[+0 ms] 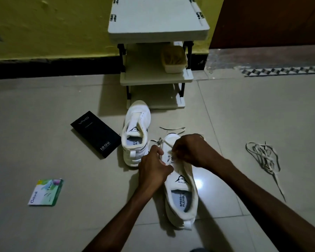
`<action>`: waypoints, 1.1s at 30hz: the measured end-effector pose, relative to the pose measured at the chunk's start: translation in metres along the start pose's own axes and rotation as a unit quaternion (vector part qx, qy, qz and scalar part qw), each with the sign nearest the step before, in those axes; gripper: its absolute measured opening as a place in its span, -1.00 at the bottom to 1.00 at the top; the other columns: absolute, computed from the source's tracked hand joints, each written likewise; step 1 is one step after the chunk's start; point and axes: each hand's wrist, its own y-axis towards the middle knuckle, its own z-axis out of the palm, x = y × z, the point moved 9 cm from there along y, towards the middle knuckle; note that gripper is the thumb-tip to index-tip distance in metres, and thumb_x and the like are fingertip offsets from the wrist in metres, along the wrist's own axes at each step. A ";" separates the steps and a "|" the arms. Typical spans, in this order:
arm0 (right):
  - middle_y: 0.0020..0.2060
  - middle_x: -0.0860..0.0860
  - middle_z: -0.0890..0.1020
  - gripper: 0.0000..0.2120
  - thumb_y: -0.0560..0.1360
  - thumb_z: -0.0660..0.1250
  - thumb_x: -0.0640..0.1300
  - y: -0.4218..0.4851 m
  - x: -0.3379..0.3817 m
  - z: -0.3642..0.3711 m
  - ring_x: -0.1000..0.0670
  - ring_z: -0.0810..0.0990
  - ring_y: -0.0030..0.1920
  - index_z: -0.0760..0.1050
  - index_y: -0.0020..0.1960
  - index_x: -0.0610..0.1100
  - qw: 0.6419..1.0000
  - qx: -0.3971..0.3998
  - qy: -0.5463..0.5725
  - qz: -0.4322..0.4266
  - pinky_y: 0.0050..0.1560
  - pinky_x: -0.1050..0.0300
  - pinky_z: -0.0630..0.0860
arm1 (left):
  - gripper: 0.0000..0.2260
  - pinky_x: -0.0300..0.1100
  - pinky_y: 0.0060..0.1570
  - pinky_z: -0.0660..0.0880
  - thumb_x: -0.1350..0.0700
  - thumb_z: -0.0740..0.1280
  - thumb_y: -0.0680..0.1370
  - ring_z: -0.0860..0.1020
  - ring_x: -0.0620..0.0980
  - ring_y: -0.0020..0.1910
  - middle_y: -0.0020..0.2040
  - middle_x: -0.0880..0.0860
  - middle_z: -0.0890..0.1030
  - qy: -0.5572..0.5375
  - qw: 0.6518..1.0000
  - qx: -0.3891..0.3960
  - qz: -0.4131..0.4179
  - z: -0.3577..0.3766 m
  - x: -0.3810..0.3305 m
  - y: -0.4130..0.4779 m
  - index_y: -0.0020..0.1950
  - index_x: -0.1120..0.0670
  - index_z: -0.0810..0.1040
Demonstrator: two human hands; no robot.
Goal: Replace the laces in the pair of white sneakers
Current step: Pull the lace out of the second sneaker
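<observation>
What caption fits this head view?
Left hand grips the nearer white sneaker while right hand pinches its lace.

Your left hand (153,169) and right hand (190,150) are bare, and so are your left forearm (120,215) and right forearm (262,197), uncovered along all their visible length, with slim wrists.

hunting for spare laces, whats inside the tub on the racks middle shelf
The tub holds a brownish tangled heap, too dim to tell what. The heap hides the tub's bottom and anything beneath it.
</observation>
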 end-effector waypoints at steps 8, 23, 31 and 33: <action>-0.09 -0.08 0.62 -0.83 0.49 0.37 -0.07 0.002 0.013 0.019 -0.09 0.59 -0.05 0.59 -0.01 -0.15 0.995 0.043 -0.094 0.007 -0.15 0.11 0.49 | -0.58 -0.10 -0.17 0.50 0.08 0.53 0.28 0.60 0.01 -0.20 -0.24 0.03 0.64 -0.009 1.000 0.001 0.004 -0.001 -0.002 -0.002 0.05 0.02 0.45; -0.10 -0.06 0.52 -0.89 0.44 0.30 -0.24 -0.029 -0.026 -0.002 -0.11 0.53 -0.07 0.49 -0.03 -0.15 0.966 -0.186 -0.001 0.178 -0.19 0.04 0.50 | -0.68 -0.21 -0.33 0.38 0.16 0.49 0.31 0.55 -0.06 -0.28 -0.32 -0.07 0.56 -0.008 1.000 -0.021 0.011 0.000 -0.006 -0.007 -0.02 -0.01 0.49; 0.04 -0.03 0.61 -0.73 0.43 0.42 -0.20 -0.001 0.028 0.003 -0.04 0.58 0.04 0.62 0.12 -0.05 0.995 0.032 -0.081 -0.039 -0.01 0.11 0.54 | -0.64 -0.07 -0.25 0.47 0.13 0.47 0.38 0.60 0.07 -0.17 -0.21 0.05 0.63 0.046 0.993 -0.070 0.081 0.000 -0.021 -0.013 0.11 -0.02 0.45; -0.03 -0.04 0.67 -0.79 0.40 0.43 -0.27 0.002 0.031 0.000 -0.04 0.64 -0.03 0.67 0.01 -0.09 0.997 0.041 -0.046 -0.054 -0.01 0.06 0.57 | -0.62 -0.04 -0.19 0.48 0.12 0.46 0.38 0.60 0.09 -0.13 -0.18 0.06 0.64 0.048 0.993 -0.071 0.083 -0.001 -0.022 -0.014 0.14 -0.01 0.45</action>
